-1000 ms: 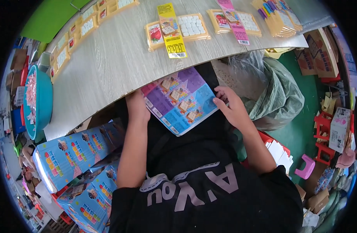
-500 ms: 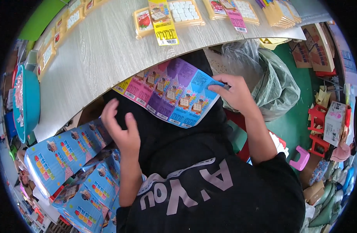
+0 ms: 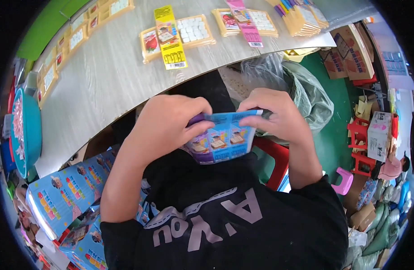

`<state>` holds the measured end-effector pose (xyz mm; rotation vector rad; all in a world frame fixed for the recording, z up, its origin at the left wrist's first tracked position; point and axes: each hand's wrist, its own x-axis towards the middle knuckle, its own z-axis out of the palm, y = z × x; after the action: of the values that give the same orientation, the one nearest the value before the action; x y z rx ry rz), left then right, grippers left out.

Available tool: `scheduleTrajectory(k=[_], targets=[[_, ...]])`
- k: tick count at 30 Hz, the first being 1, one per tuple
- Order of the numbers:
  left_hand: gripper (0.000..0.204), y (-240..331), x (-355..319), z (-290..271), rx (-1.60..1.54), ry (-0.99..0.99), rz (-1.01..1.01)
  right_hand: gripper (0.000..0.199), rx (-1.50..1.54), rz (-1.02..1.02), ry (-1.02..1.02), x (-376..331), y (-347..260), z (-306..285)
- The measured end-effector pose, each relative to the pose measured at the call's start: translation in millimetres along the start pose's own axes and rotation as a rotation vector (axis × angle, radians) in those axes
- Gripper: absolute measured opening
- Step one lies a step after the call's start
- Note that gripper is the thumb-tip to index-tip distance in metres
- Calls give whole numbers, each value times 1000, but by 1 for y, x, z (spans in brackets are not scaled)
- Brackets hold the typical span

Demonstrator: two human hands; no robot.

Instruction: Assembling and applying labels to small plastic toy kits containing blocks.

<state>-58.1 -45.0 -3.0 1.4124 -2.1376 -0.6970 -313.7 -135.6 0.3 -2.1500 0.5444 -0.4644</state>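
Both my hands are engaged on one printed sheet (image 3: pixel 222 141), which is upright over my lap, below the near edge of the surface (image 3: pixel 103 67). My left hand (image 3: pixel 168 119) grasps its upper edge on the left between thumb and fingers. My right hand (image 3: pixel 279 112) pinches the upper right corner. The sheet bows between the two grips; its left end is largely hidden by my left hand, and I cannot tell whether it is one layer or several.

On the surface, a yellow strip (image 3: pixel 169 38) lies across one cream tray (image 3: pixel 194 30) and a pink strip (image 3: pixel 244 22) across another. Neither is touched.

I judge the step in hand to be folding or parting the sheet along the lines between its printed panels; which of the two, I cannot confirm. The next move appears to call for a firm pinch close to the chosen line, with both grips level, lest a crease or tear stray into a panel.
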Motion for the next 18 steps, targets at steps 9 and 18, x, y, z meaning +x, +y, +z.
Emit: scheduleTrajectory(k=[9,18], targets=[[22,25,-3,-27,30,-43,-81,20,163,-20,147,-2,-2,19],[34,13,-27,-28,-164,22,-302,18,350,214,223,-14,9,11]])
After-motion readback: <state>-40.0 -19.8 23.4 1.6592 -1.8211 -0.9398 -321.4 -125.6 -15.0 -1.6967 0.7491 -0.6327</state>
